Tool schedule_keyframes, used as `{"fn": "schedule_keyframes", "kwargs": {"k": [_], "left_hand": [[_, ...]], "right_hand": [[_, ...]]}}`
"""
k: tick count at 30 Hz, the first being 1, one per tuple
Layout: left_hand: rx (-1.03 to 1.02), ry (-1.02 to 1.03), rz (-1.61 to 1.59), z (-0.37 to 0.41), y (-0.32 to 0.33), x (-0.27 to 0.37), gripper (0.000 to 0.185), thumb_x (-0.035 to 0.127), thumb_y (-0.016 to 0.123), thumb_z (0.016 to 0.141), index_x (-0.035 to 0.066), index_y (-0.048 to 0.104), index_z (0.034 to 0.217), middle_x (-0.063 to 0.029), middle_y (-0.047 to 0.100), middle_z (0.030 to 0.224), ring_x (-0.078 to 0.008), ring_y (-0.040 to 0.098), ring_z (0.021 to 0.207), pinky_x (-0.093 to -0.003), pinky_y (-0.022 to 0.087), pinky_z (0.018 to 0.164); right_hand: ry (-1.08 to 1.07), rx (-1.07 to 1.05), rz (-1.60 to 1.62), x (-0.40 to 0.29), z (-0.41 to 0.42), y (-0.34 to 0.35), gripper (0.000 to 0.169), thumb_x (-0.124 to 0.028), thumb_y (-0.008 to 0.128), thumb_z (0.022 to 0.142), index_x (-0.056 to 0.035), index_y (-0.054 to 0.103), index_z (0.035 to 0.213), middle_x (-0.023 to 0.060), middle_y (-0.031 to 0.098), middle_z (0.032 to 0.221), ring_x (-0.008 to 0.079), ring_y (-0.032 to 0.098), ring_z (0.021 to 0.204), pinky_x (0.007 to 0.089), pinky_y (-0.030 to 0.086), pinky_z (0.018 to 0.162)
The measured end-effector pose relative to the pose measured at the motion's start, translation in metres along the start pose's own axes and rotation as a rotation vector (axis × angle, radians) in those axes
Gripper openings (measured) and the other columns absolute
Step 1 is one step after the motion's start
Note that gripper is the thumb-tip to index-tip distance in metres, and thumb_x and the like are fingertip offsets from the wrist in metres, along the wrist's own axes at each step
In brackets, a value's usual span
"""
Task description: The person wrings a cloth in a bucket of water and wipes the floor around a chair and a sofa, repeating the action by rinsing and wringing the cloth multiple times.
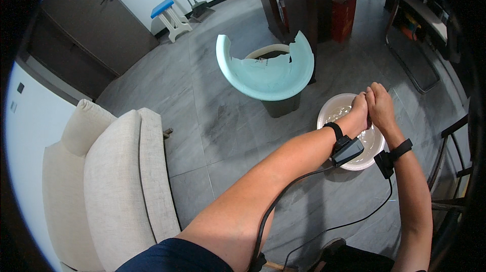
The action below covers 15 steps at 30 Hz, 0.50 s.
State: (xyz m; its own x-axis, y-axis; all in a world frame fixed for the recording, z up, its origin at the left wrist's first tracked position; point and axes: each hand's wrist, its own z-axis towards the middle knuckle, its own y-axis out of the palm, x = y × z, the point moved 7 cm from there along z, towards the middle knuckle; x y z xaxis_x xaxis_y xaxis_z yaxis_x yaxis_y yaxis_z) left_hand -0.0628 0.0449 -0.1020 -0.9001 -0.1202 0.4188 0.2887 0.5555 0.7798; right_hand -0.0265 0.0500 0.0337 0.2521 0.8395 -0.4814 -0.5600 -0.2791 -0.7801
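Note:
Both hands are held together over a pale plastic basin [322, 110] of water on the floor. My left hand [358, 114] is curled, its fingers against those of my right hand [379, 103]. My right hand bends down from the basin's right side, and its fingertips are partly hidden. Whether anything lies between the palms cannot be seen. Each wrist wears a black strap with a small dark device, the left device [348, 152] hanging above the basin's near rim. Ripples and bright reflections show on the water.
Ahead stands a broken light-teal plastic basin [262, 78] with a jagged gap in its far wall. A cream sofa [110, 181] is at left. Black cables [279, 196] run from the wrist devices. A cantilever chair [412, 70] and dark metal frame [444, 146] stand at right.

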Motion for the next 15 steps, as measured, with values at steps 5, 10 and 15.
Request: {"fn": "schedule_keyframes", "kwargs": {"k": [5, 10, 15], "left_hand": [[0.199, 0.138, 0.377, -0.006, -0.011, 0.032, 0.034, 0.045, 0.039, 0.095, 0.017, 0.059, 0.096, -0.0048, 0.062, 0.089, -0.022, 0.059, 0.079, -0.0419, 0.045, 0.063], [0.27, 0.293, 0.586, -0.002, -0.032, 0.053, 0.045, 0.039, 0.04, 0.095, 0.004, 0.063, 0.112, -0.0131, 0.066, 0.105, -0.0323, 0.063, 0.091, -0.0483, 0.047, 0.081], [0.309, 0.512, 1.345, -0.029, 0.02, 0.067, 0.053, 0.035, 0.04, 0.092, -0.008, 0.068, 0.106, -0.0326, 0.061, 0.118, -0.0485, 0.054, 0.118, -0.0471, 0.042, 0.102]], "right_hand": [[-0.147, -0.179, 0.166, 0.007, -0.011, -0.014, 0.04, -0.014, 0.059, 0.084, -0.0014, 0.057, 0.121, 0.0195, 0.056, 0.125, 0.0367, 0.054, 0.12, 0.0411, 0.043, 0.101], [-0.148, -0.291, 0.019, -0.016, -0.02, 0.013, 0.07, -0.004, 0.075, 0.067, 0.0012, 0.044, 0.13, 0.028, 0.055, 0.124, 0.0444, 0.05, 0.12, 0.0472, 0.044, 0.1], [-0.027, -0.182, -0.134, 0.03, -0.015, 0.013, 0.03, -0.009, 0.07, 0.072, 0.004, 0.057, 0.097, 0.0297, 0.065, 0.089, 0.0472, 0.063, 0.09, 0.0516, 0.051, 0.076]]}}
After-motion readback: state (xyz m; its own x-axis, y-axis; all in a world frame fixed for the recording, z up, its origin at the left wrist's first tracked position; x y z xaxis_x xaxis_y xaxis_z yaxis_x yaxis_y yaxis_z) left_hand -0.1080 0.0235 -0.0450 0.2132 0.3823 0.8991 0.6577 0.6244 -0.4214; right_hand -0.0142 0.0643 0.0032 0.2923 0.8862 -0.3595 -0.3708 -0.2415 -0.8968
